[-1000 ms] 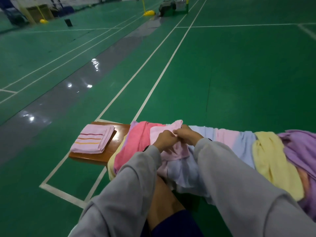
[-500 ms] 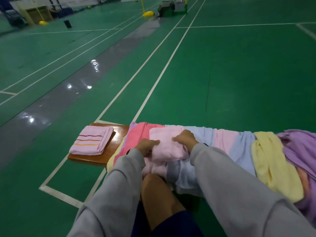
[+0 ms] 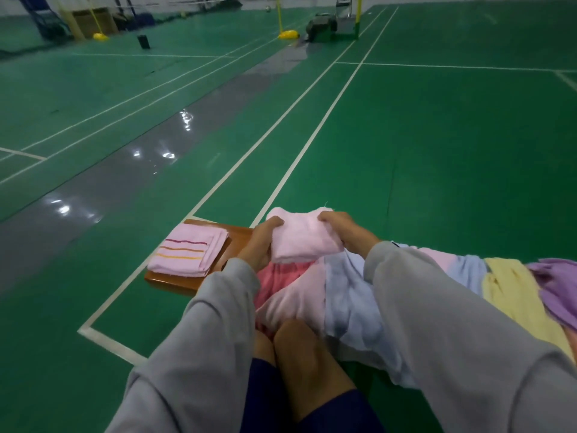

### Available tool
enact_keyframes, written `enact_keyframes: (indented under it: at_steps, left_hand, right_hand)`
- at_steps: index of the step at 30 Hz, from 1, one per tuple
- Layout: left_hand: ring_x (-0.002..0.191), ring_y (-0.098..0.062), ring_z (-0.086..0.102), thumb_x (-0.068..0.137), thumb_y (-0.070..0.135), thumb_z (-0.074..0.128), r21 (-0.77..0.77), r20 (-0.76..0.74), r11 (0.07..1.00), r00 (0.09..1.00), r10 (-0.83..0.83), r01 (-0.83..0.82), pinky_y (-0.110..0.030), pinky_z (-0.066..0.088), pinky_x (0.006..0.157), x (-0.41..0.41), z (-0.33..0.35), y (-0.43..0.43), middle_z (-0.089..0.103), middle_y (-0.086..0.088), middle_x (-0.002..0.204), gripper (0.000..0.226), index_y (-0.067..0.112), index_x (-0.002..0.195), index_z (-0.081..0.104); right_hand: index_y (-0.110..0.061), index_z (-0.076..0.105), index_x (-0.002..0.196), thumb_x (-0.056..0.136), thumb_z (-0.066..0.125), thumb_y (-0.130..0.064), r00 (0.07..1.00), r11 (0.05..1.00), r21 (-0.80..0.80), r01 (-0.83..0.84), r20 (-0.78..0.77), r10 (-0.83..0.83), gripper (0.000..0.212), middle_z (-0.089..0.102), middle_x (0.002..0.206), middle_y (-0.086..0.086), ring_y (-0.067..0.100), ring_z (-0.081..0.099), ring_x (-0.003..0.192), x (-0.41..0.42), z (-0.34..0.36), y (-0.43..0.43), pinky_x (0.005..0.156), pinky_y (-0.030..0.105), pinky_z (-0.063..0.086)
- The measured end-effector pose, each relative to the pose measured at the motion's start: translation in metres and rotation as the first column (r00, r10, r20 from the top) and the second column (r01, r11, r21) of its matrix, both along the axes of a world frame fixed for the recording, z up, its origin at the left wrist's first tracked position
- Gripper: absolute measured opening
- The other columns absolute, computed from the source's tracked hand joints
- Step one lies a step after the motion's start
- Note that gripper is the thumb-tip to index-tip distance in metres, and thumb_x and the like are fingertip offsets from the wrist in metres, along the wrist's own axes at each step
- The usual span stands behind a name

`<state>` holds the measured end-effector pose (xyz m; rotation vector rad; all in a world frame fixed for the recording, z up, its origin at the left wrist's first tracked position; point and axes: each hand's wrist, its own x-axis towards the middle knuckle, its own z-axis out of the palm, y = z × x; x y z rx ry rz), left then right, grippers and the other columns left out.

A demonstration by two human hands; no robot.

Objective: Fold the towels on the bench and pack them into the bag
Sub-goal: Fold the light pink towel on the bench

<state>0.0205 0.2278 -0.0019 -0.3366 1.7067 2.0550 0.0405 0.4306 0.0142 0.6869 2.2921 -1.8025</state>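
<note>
1. Head view, hands: left hand [image 3: 260, 242] and right hand [image 3: 342, 229] are apart, each gripping one end of the folded pink towel [image 3: 304, 243]; fingers curl over the top edge at both ends; the towel is a compact block held between them.
2. Head view, reason for the grip (judgement): an end-to-end hold keeps the layers stacked so the fold does not spring open while it is carried; it also squares the edges.
3. Head view, pose: both forearms in grey sleeves [image 3: 218, 307] reach forward and converge; wrists roughly level; the towel is raised just above the loose towels [image 3: 349, 295] lying beneath and to the right of the hands.
4. Head view, surroundings: a folded striped towel [image 3: 190, 253] lies just left of the left hand, on the end of the bench [image 3: 239, 237]; judged to be the stacking spot, so the held towel likely goes there.
5. Head view, bag: none can be made out near the hands; packing not yet begun.
</note>
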Motion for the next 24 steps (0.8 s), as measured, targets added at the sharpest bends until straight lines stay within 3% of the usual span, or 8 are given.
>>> enact_keyframes:
  at_steps: [4,8,10,13,16,18,21,24]
  left_hand:
    - [0.107,-0.035,0.070,0.093,0.028,0.064,0.017,0.037,1.000,0.999,0.005,-0.005,-0.043,0.057,0.092,0.008,0.009,-0.049,0.071,-0.027,0.116,0.044,-0.002,0.125,0.062]
    - [0.065,-0.019,0.068,0.102,0.014,0.053,-0.073,0.097,0.997,0.995,0.019,-0.012,-0.028,0.056,0.056,0.007,0.007,-0.112,0.070,-0.011,0.073,0.016,0.001,0.096,0.060]
    - [0.064,-0.021,0.062,0.099,0.009,0.053,-0.235,0.146,0.970,0.984,0.102,-0.065,-0.033,0.054,0.055,-0.004,0.007,-0.147,0.062,-0.011,0.078,0.012,0.006,0.087,0.056]
    - [0.063,-0.017,0.060,0.096,0.007,0.052,-0.332,0.118,0.941,0.988,0.103,-0.059,-0.026,0.052,0.048,-0.038,0.000,-0.205,0.058,-0.011,0.082,0.007,0.006,0.091,0.058]
    - [0.092,-0.031,0.066,0.092,0.000,0.053,-0.302,-0.036,0.942,0.990,0.140,-0.144,-0.042,0.058,0.081,-0.071,-0.003,-0.250,0.068,-0.024,0.107,0.027,0.004,0.116,0.065]
    - [0.104,-0.035,0.065,0.092,-0.005,0.052,-0.337,-0.143,0.907,0.966,0.217,-0.253,-0.050,0.054,0.098,-0.090,-0.010,-0.271,0.068,-0.024,0.121,0.033,0.009,0.118,0.068]
    - [0.106,-0.030,0.063,0.096,0.003,0.059,-0.526,-0.218,0.804,0.958,0.188,-0.277,-0.042,0.054,0.095,-0.093,-0.022,-0.289,0.065,-0.014,0.123,0.032,0.007,0.127,0.064]
    - [0.095,-0.025,0.061,0.097,0.006,0.059,-0.692,-0.132,0.715,0.991,0.008,-0.097,-0.035,0.054,0.081,-0.084,-0.053,-0.300,0.066,-0.011,0.103,0.011,0.010,0.100,0.068]
  right_hand:
    - [-0.007,0.067,0.107,0.085,0.073,-0.034,0.983,0.987,-0.001,-0.163,0.087,0.162,0.035,0.072,0.107,0.014,0.023,0.069,0.082,-0.010,-0.002,-0.042,0.074,0.036,0.057]
    - [-0.017,0.058,0.095,0.087,0.065,-0.038,0.902,0.902,0.153,-0.403,0.230,0.364,0.024,0.068,0.098,0.010,0.026,0.067,0.086,-0.023,-0.005,-0.107,0.074,0.034,0.056]
    - [-0.015,0.055,0.100,0.087,0.062,-0.039,0.879,0.848,0.247,-0.469,0.229,0.419,0.028,0.063,0.095,0.006,0.020,0.064,0.083,-0.037,-0.003,-0.140,0.073,0.028,0.056]
    - [-0.003,0.058,0.105,0.093,0.065,-0.012,0.908,0.916,0.083,-0.392,0.199,0.370,0.016,0.061,0.085,0.005,0.014,0.062,0.064,-0.062,-0.005,-0.183,0.054,0.022,0.050]
    - [0.006,0.055,0.116,0.087,0.074,-0.007,0.971,0.962,-0.194,-0.194,0.099,0.216,0.038,0.068,0.094,0.015,0.020,0.066,0.065,-0.087,-0.013,-0.222,0.047,0.026,0.053]
    - [0.002,0.058,0.114,0.087,0.075,-0.009,0.985,0.960,-0.232,-0.155,0.044,0.169,0.034,0.069,0.094,0.015,0.022,0.066,0.069,-0.097,-0.015,-0.243,0.048,0.026,0.053]
    - [-0.002,0.055,0.109,0.094,0.069,-0.011,0.958,0.962,-0.133,-0.238,0.132,0.255,0.022,0.066,0.091,0.016,0.026,0.068,0.067,-0.101,-0.046,-0.264,0.051,0.031,0.057]
    - [0.004,0.062,0.110,0.095,0.066,-0.011,0.792,0.863,-0.053,-0.503,0.371,0.485,0.022,0.069,0.090,0.016,0.027,0.072,0.068,-0.092,-0.089,-0.272,0.072,0.037,0.063]
